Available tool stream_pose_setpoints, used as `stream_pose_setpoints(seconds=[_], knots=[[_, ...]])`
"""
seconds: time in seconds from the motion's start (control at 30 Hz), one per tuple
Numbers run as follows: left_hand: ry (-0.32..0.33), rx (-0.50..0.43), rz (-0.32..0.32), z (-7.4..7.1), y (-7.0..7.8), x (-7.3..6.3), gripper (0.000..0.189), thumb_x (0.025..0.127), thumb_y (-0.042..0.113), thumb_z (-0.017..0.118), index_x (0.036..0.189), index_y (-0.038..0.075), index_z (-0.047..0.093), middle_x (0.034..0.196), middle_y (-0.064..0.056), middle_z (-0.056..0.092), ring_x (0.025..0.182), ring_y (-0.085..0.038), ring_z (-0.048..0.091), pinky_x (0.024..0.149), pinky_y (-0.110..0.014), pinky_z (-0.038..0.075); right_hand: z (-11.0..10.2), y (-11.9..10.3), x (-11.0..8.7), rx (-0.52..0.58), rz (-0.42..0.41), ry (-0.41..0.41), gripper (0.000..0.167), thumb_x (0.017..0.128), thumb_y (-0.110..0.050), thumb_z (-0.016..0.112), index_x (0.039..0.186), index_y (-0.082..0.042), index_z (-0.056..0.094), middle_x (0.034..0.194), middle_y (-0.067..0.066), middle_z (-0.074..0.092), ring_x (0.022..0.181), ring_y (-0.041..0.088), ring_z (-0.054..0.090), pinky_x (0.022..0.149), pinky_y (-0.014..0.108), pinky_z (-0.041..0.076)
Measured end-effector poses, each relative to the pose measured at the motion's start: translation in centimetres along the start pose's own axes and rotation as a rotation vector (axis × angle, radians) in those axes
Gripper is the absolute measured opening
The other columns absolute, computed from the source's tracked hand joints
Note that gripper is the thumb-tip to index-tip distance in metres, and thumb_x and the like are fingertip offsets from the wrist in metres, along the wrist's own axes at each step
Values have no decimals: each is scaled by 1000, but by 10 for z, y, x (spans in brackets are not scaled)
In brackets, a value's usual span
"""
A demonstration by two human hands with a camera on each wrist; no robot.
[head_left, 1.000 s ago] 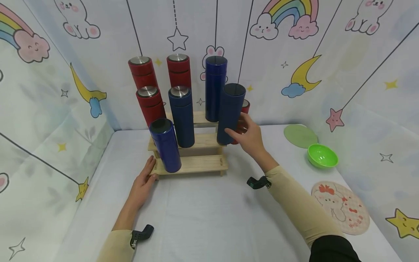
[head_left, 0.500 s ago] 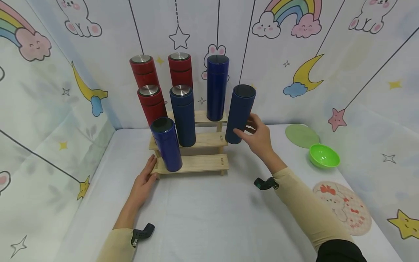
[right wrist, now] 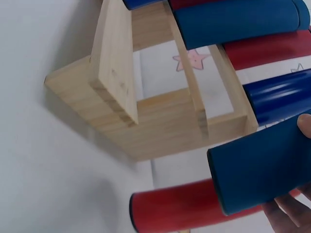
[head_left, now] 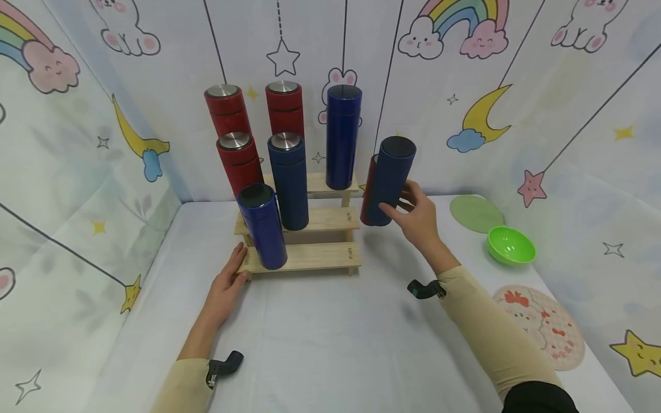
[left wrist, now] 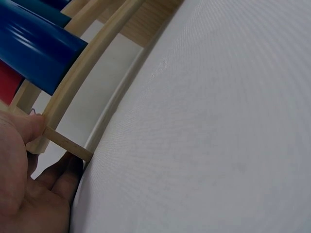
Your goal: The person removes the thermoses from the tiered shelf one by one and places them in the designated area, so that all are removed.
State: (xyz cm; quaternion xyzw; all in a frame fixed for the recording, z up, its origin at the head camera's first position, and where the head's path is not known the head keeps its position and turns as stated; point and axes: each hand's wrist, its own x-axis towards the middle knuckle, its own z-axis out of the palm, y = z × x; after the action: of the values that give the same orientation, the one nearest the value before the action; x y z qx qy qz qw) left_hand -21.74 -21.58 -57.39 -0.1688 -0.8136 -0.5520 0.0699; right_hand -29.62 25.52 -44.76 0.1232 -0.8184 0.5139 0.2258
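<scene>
My right hand [head_left: 417, 217] grips a dark blue thermos [head_left: 395, 175] by its lower part, thumb in front and fingers behind. The thermos tilts slightly, just off the right end of the wooden three-step rack [head_left: 322, 256]. Partly hidden behind it is a red thermos [right wrist: 175, 204], also right of the rack. My left hand [head_left: 225, 287] holds the left end of the rack's lowest step, with the thumb [left wrist: 31, 127] on the board and fingers around the side. On that step stands a shiny blue thermos [head_left: 262, 226].
On the middle step are a red thermos [head_left: 239, 160] and a dark blue one [head_left: 289, 183]. Two red thermoses and a shiny blue thermos [head_left: 343, 137] stand on the top step. To the right lie a green disc [head_left: 475, 213], a green bowl [head_left: 511, 245] and a round printed mat [head_left: 542, 327].
My right hand has carried the dark blue thermos rightward, off the middle step and past the rack's end. The left hand stays on the rack.
</scene>
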Motion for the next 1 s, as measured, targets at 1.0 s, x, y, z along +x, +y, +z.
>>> stream_pose_setpoints(seconds=[1.0], knots=[[8, -20, 0, 1, 0, 0, 59, 111, 1, 58, 166, -1, 38, 176, -20, 24, 161, -42, 22, 114, -6, 27, -22, 52, -3, -70, 69, 11, 71, 95, -31, 88, 155, -11, 54, 146, 12, 64, 133, 34, 65, 110, 49, 53]])
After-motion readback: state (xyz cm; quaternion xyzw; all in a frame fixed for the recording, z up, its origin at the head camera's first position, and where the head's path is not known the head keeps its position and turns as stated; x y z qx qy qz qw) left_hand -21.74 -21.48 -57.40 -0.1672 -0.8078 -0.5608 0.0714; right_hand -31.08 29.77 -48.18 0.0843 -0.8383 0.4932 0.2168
